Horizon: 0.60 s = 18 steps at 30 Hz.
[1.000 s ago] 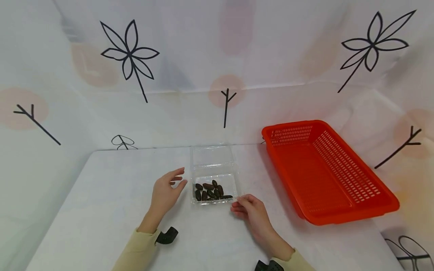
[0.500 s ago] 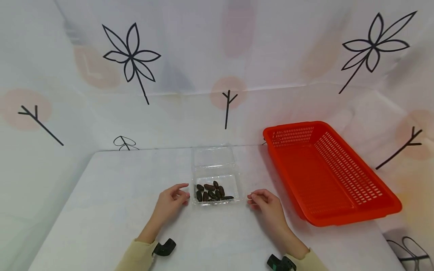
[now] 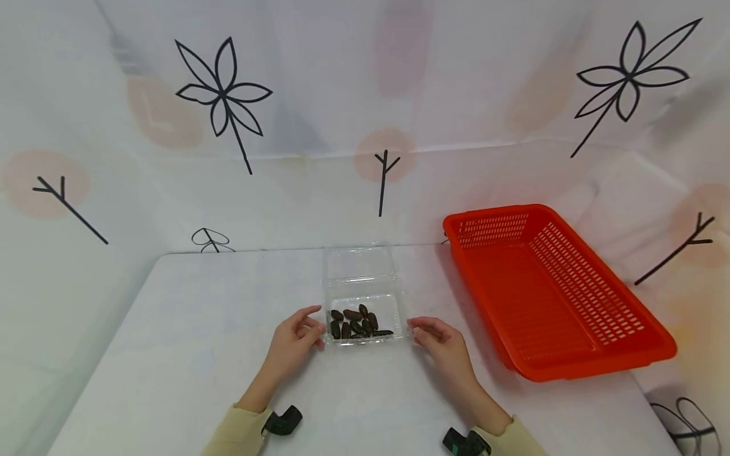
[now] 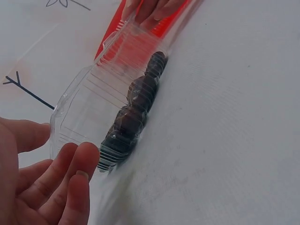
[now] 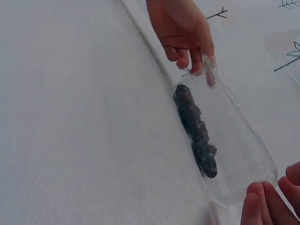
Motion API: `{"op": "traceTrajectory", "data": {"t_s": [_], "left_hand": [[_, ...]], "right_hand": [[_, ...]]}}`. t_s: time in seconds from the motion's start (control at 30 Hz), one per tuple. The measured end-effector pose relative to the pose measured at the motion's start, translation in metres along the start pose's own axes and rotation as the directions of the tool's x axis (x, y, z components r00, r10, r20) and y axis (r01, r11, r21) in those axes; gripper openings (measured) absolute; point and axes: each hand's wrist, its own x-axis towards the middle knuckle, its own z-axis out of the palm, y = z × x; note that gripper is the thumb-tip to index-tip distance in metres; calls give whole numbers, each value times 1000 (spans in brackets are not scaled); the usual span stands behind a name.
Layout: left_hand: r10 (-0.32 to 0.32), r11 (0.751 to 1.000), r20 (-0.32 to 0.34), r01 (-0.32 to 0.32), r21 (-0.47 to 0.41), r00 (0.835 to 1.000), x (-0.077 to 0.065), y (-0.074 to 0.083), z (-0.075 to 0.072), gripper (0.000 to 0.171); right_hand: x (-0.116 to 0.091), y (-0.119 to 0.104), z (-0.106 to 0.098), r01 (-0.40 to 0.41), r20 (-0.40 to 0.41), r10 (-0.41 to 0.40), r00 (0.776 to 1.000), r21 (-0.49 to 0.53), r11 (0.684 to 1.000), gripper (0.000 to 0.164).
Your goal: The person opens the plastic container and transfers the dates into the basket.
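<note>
A clear plastic clamshell box [image 3: 383, 305] sits on the white-covered table with its lid [image 3: 359, 263] folded back. Several dark brown dates [image 3: 367, 327] lie along the near side inside. At the box's left edge, my left hand [image 3: 292, 345] holds the rim between thumb and fingers; the left wrist view shows the fingertips [image 4: 86, 157] against the wall. My right hand [image 3: 449, 353] is at the right edge, its thumb and fingers about the rim corner, partly cut off in the right wrist view. Both hands are low, close to the table.
A large red plastic basket [image 3: 547, 297] with slotted sides stands at the right of the table. Behind the table hangs a white cloth [image 3: 296, 202] with plant drawings. Each wrist wears a black device [image 3: 283, 420].
The right hand left the box's front right corner, moved outward, then came back to its right edge. The left hand came down and inward to the left edge. The box stayed put.
</note>
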Motion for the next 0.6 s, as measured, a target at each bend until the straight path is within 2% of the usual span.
{"op": "traceTrajectory", "data": {"t_s": [0.2, 0.3, 0.43, 0.6], "left_hand": [[22, 999, 3, -22, -38, 1000, -2, 15, -2, 43], [18, 997, 16, -16, -76, 1000, 0, 10, -3, 41], [7, 996, 31, -4, -89, 999, 5, -2, -3, 30], [31, 995, 42, -27, -96, 999, 8, -7, -2, 25]], "right_hand": [[-3, -2, 3, 24, -1, -24, 1000, -20, 1000, 21], [-3, -4, 3, 19, -1, -19, 1000, -28, 999, 21], [0, -7, 0, 7, -28, -9, 1000, -73, 997, 20], [8, -14, -2, 30, -51, -38, 998, -144, 989, 20]]}}
